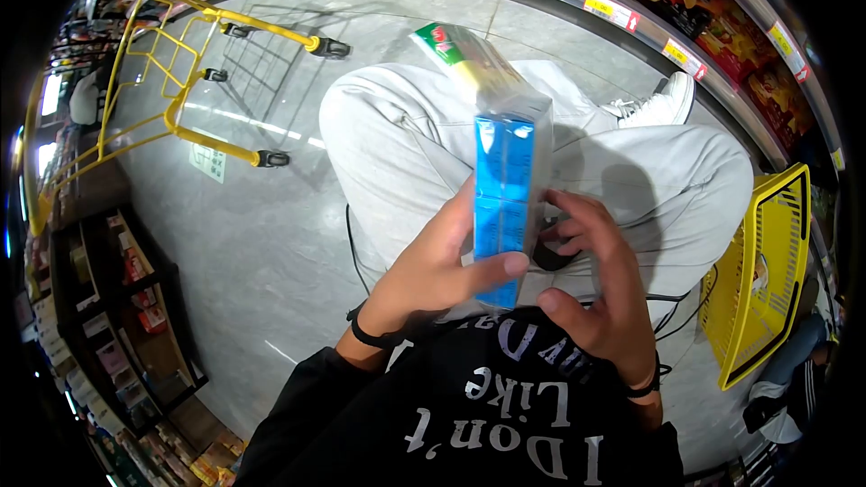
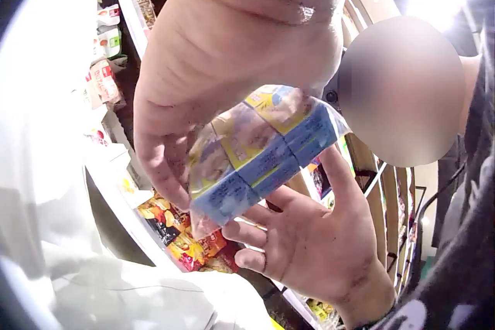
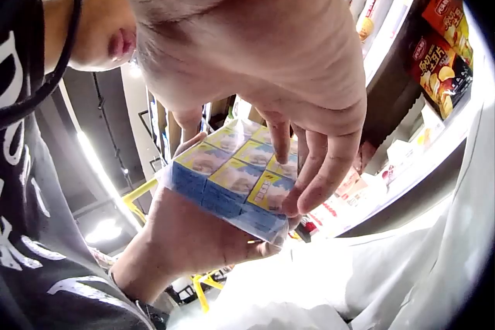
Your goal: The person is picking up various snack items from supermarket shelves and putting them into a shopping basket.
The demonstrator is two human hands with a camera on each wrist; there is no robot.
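Observation:
A clear-wrapped pack of several small boxes (image 1: 503, 198), blue along the side and with a green patch at its far end, stands over the lap. The left hand (image 1: 428, 266) grips it from the left, thumb across the blue side. In the left wrist view the pack (image 2: 263, 152) shows yellow and blue faces. The right hand (image 1: 604, 284) is at the pack's right, fingers loosely bent and apart; its palm (image 2: 321, 245) faces the pack. In the right wrist view the right fingers (image 3: 309, 164) overlap the pack's face (image 3: 232, 175); whether they touch it cannot be told.
Crossed legs in pale trousers (image 1: 397, 126) rest on the grey floor (image 1: 244, 280). A yellow cart (image 1: 171, 113) stands at upper left, a yellow basket (image 1: 741, 298) at right. Shelves with price labels (image 1: 612, 11) curve along the top and right; a dark display rack (image 1: 117, 325) is at left.

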